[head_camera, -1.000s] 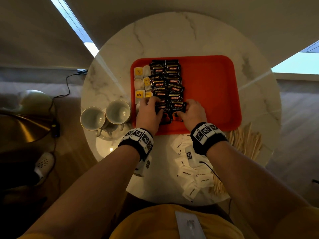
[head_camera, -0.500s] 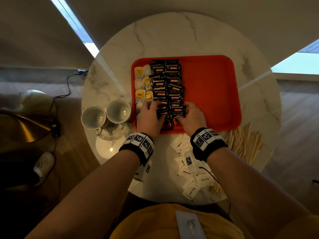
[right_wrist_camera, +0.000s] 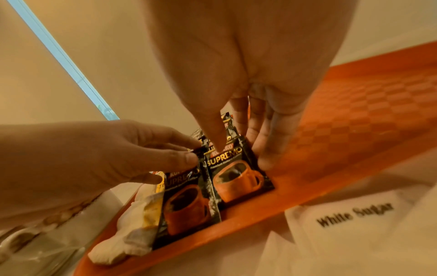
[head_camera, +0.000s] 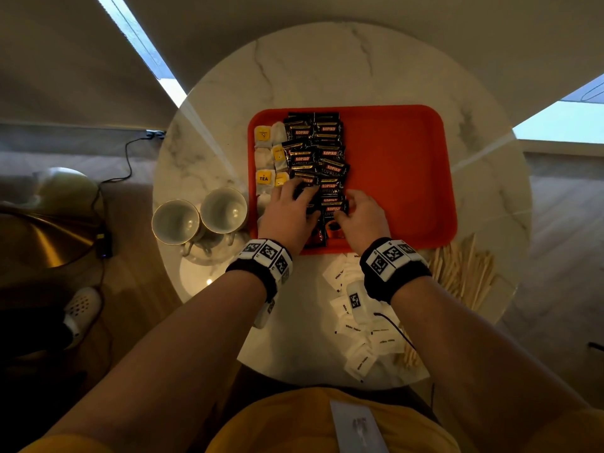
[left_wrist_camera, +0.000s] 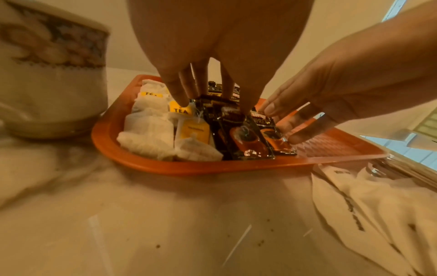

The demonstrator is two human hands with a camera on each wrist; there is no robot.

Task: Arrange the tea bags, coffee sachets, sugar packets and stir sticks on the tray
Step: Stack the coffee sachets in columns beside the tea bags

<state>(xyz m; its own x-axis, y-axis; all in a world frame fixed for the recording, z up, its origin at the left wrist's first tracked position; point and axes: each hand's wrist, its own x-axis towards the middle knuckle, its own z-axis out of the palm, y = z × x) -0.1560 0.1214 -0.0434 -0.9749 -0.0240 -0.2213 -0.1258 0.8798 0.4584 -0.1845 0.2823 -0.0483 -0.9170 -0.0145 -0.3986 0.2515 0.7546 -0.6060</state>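
The orange tray (head_camera: pixel 408 178) sits on the round marble table (head_camera: pixel 327 60), filled from its left side: tea bags (head_camera: pixel 264 158) in columns along the left wall, then two overlapping columns of black coffee sachets (head_camera: pixel 327 158) beside them, so each kind seems to get its own strip and the right half is left bare for what remains. The sugar packets (head_camera: pixel 359 322) and the stir sticks (head_camera: pixel 464 276) lie off the tray on the table, near its front edge (two cups (head_camera: pixel 202 217) stand to the tray's left).

Both hands work the nearest sachets, apparently squaring up the front of the rows. The left hand (head_camera: pixel 287 214) lies over the left column with fingers fairly straight and slightly spread, its fingertips (left_wrist_camera: pixel 182 99) pressing down on the sachets and the tea tag beside them. The right hand (head_camera: pixel 362 217) has its thumb on top of the front sachet and its fingers (right_wrist_camera: pixel 267 142) extended together against that sachet's right edge, nudging rather than lifting, as far as I can judge
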